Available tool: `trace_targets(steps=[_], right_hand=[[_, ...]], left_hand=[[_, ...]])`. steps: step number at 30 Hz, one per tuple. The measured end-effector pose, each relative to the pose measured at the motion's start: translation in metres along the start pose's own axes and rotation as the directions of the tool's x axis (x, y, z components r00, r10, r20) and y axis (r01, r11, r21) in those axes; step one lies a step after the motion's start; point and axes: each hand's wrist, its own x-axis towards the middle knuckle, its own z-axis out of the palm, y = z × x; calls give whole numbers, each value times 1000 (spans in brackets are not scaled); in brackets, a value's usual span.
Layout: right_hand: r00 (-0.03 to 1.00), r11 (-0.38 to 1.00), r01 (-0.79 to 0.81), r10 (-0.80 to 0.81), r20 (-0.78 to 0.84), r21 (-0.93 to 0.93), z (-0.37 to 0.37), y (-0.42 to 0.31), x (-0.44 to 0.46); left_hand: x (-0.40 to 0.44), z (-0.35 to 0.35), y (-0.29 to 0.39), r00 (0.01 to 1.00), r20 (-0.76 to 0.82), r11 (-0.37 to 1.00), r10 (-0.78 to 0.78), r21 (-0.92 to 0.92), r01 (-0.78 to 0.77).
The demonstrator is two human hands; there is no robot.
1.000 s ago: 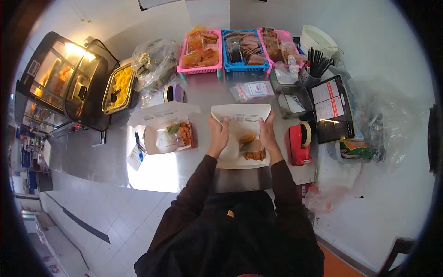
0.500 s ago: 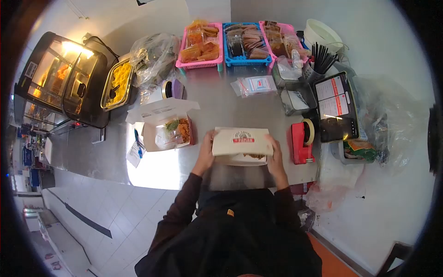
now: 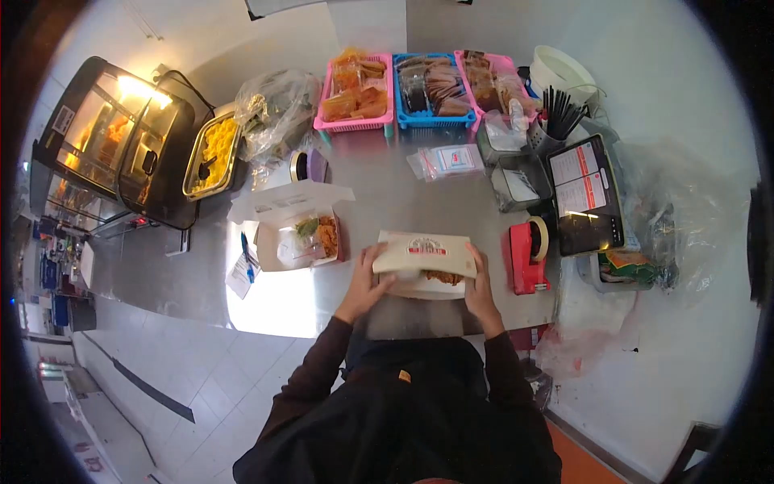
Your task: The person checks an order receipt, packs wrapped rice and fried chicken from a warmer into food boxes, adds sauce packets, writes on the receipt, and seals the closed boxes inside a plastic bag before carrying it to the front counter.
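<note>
A cream cardboard takeaway box [image 3: 389, 286] with a red-and-black logo on its lid [image 3: 423, 249] is on the steel counter in front of me. Its lid bows upward, and fried food [image 3: 443, 277] shows through the gap at the front. My left hand [image 3: 364, 284] grips the left side, thumb at the front gap. Closed on the opposite side is my right hand [image 3: 481, 292]. To the left stands a second takeaway box [image 3: 278, 260], lid raised, holding fried chicken [image 3: 326, 235], some greens and a clear plastic bag.
A red tape dispenser [image 3: 526, 256] and a tablet [image 3: 586, 198] stand at right. Behind are pink and blue baskets [image 3: 436, 123] of packets. A lit display warmer [image 3: 121, 141] and a tray of yellow food [image 3: 216, 153] are at left. A blue pen [image 3: 247, 256] lies on paper.
The lid's front edge has lifted and bowed, so more fried food shows. My left thumb has shifted inward to the front gap. The whole view has shifted slightly.
</note>
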Motion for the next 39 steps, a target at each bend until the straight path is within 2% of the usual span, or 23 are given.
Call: trace_targets(steps=[2, 5, 8, 9, 11, 14, 15, 17, 20, 21, 23, 25, 27, 28, 29, 30, 31, 32, 33, 35, 38, 39], right_hand=[[991, 992, 128, -128, 24, 8, -1, 9, -15], [970, 973, 179, -150, 190, -148, -4, 33, -34], [942, 966, 235, -199, 269, -109, -17, 29, -21], [930, 965, 220, -162, 331, -145, -22, 19, -15], [887, 955, 205, -88, 453, -216, -33, -8, 2], [856, 862, 331, -104, 506, -384, -27, -6, 7], [844, 854, 299, -29, 535, -426, -27, -5, 7], [814, 821, 240, 119, 568, -517, -29, -16, 15], [900, 827, 353, -172, 401, -438, -18, -9, 1], [900, 777, 393, -214, 380, -492, -18, -10, -3], [896, 654, 444, -296, 332, -613, -18, -28, -4], [810, 694, 586, -487, 326, -418, -4, -1, -4], [729, 572, 668, -631, 265, -475, 28, 31, -15], [795, 702, 597, -583, 168, -389, 36, 38, -21], [850, 807, 519, -520, 78, -281, 48, 44, -24], [890, 877, 441, -455, -38, -192, 59, 43, -22], [912, 924, 373, -381, -152, -81, 70, 42, -20], [857, 794, 494, -513, 48, -354, 60, 32, -22], [849, 792, 501, -528, 23, -348, 60, 34, -23], [828, 783, 520, -560, -24, -342, 63, 31, -21], [837, 790, 509, -547, -20, -343, 58, 24, -22], [827, 786, 517, -561, -37, -339, 56, 20, -22]], left_hand=[[-17, -1, -18, 994, 46, 992, 98, -83, -94], [-38, 1, -33, 975, 221, 953, 37, 285, -100], [-25, -7, -26, 966, 242, 974, 88, 181, -134], [-18, -11, -19, 959, 246, 973, 138, 148, -178], [-6, -19, -4, 931, 340, 947, 136, 232, -223], [-1, -15, -8, 919, 383, 889, 91, 386, -248], [-1, -13, -12, 921, 381, 862, 74, 440, -251], [2, -14, -15, 929, 363, 882, 76, 409, -232], [-3, -11, -16, 945, 302, 945, 129, 250, -209], [-8, -9, -17, 949, 275, 963, 153, 173, -205], [-12, -8, -21, 957, 253, 900, 145, 369, -233], [-6, -1, -5, 966, 203, 801, 158, 546, -246], [8, 36, 16, 967, -5, 848, 253, 482, -220], [14, 56, 29, 953, -114, 870, 282, 448, -204], [19, 79, 50, 950, 52, 892, 307, 332, -306], [24, 115, 69, 990, 67, 989, 126, -81, -120], [29, 140, 89, 946, 150, 954, 287, 42, -296], [34, 176, 92, 944, 325, 970, 66, -242, 16], [41, 211, 90, 840, 536, 827, -87, -431, 361], [44, 252, 103, 777, 565, 606, -279, -524, 598], [45, 274, 104, 842, 497, 562, -208, -644, 519], [37, 277, 102, 922, 382, 774, -59, -566, 284]])
